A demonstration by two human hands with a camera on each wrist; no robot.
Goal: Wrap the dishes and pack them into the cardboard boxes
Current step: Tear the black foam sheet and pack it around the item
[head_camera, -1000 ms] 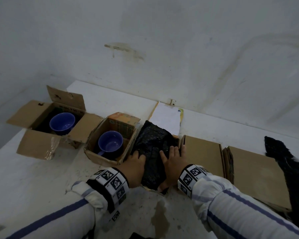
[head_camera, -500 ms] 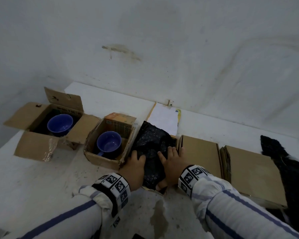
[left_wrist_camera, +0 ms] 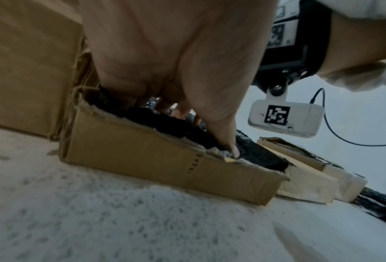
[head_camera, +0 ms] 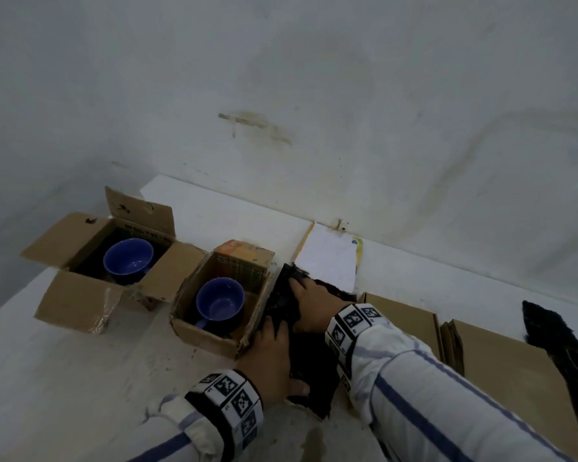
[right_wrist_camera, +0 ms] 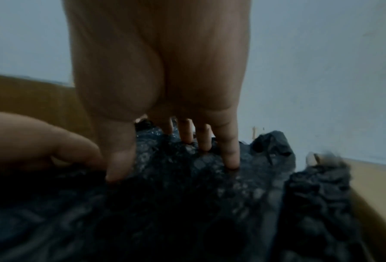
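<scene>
— Where's the wrapped dish?

— That black bundle (head_camera: 286, 306) sits in the low box (left_wrist_camera: 165, 159), beside the box with the blue cup (head_camera: 220, 299).

— And the hands?

— Both lie flat on it, fingers straight, pressing down: left hand (head_camera: 270, 356) nearer, right hand (head_camera: 314, 303) farther.

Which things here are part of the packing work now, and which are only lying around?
In the job:
- black wrap, pressed by left hand and right hand
- shallow box under it
- two open boxes, each holding a blue cup

Lying about:
- white paper
- flat cardboard
- black sheet at right
</scene>
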